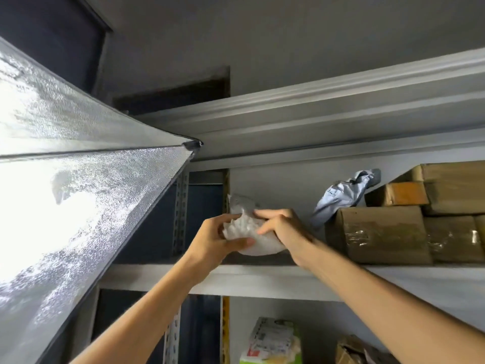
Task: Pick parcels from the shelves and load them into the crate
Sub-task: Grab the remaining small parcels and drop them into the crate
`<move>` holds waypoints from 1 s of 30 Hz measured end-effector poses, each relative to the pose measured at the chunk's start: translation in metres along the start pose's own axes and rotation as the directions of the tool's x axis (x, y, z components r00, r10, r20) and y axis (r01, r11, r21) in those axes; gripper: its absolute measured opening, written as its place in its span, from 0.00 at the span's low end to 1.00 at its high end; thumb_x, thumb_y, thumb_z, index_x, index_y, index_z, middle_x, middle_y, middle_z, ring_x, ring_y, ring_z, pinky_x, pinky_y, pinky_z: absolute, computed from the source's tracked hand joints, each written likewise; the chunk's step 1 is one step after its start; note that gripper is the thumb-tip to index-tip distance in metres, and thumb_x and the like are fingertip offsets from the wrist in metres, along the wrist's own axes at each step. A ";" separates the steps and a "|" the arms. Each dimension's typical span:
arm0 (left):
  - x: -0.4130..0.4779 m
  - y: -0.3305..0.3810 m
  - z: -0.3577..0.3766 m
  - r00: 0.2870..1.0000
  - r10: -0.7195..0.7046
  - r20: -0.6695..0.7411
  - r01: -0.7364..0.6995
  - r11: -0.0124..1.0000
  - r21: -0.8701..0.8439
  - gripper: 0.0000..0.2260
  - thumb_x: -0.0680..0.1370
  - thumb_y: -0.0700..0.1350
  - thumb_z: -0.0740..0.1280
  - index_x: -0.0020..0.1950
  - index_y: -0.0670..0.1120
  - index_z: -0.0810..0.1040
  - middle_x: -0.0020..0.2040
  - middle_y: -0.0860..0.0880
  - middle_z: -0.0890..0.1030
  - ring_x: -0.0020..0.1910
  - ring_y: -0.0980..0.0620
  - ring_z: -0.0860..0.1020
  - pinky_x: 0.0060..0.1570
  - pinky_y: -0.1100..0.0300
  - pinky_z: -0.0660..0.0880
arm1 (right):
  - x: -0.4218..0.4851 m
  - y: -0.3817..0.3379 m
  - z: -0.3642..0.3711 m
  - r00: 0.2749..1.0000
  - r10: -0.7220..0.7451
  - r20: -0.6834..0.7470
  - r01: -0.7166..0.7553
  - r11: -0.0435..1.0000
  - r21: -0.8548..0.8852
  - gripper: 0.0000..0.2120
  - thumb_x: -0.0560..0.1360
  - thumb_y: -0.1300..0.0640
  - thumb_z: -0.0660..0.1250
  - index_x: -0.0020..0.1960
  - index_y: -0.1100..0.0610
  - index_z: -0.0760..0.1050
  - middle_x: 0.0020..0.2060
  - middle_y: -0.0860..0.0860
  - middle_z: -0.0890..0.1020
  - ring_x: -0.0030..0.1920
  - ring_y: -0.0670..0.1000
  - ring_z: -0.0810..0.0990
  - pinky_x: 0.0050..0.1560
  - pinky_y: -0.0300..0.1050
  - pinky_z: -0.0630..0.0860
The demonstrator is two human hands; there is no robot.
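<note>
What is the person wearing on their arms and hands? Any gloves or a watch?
Nothing that shows. The left hand and the right hand have no gloves, rings or watch visible. The left forearm and right forearm are uncovered too, and no sleeve comes into the picture.

You face grey metal shelving [262,281] with a perforated upright [181,211], set against a plain grey wall [288,35], while at your left a frosted window pane [52,200] glows bright white with light.
</note>
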State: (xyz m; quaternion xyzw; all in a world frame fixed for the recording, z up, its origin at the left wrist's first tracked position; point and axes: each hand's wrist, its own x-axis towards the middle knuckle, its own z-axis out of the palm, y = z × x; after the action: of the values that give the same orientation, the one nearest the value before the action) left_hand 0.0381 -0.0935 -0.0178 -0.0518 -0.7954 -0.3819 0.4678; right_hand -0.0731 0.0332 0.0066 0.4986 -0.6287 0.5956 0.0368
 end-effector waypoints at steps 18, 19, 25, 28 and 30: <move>0.062 -0.055 -0.037 0.943 -0.329 0.054 0.266 0.840 0.474 0.07 0.68 0.46 0.78 0.41 0.53 0.81 0.40 0.57 0.81 0.43 0.61 0.77 0.37 0.68 0.67 | 0.069 0.032 0.037 0.984 0.076 0.159 0.008 0.882 -0.470 0.20 0.68 0.56 0.77 0.59 0.59 0.81 0.53 0.55 0.83 0.54 0.54 0.81 0.60 0.52 0.77; 0.061 -0.056 -0.037 0.942 -0.330 0.059 0.263 0.836 0.482 0.07 0.68 0.46 0.77 0.42 0.53 0.81 0.41 0.56 0.81 0.44 0.61 0.77 0.38 0.68 0.67 | 0.069 0.033 0.037 0.984 0.076 0.160 0.007 0.885 -0.465 0.21 0.68 0.56 0.77 0.59 0.60 0.80 0.54 0.55 0.83 0.55 0.54 0.81 0.60 0.52 0.77; 0.062 -0.036 -0.025 0.921 -0.383 0.076 0.264 0.753 0.602 0.23 0.70 0.45 0.76 0.63 0.46 0.76 0.61 0.48 0.79 0.60 0.48 0.76 0.57 0.59 0.71 | 0.056 0.022 0.026 0.982 0.099 0.159 0.000 0.849 -0.528 0.26 0.69 0.52 0.76 0.62 0.62 0.74 0.56 0.56 0.79 0.56 0.56 0.78 0.58 0.50 0.76; 0.066 -0.007 0.002 0.968 -0.251 -0.016 0.208 0.764 0.611 0.33 0.67 0.48 0.78 0.70 0.47 0.71 0.65 0.48 0.75 0.62 0.47 0.75 0.55 0.60 0.73 | 0.043 0.001 -0.002 0.991 -0.094 0.095 0.133 0.760 -0.637 0.14 0.71 0.55 0.73 0.51 0.61 0.75 0.46 0.57 0.79 0.47 0.55 0.78 0.44 0.46 0.73; 0.072 0.013 0.027 0.993 -0.101 -0.063 0.118 0.814 0.568 0.30 0.68 0.49 0.78 0.67 0.47 0.74 0.61 0.47 0.78 0.53 0.51 0.77 0.45 0.64 0.73 | 0.032 -0.017 -0.030 0.961 -0.268 0.062 0.217 0.599 -0.771 0.12 0.72 0.56 0.69 0.53 0.60 0.77 0.50 0.58 0.80 0.50 0.58 0.79 0.47 0.48 0.77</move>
State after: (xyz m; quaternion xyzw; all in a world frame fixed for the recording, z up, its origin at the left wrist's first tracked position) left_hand -0.0157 -0.0869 0.0386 0.1421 -0.8678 -0.1534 0.4507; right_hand -0.0943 0.0414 0.0481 0.4972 -0.7474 0.2739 0.3453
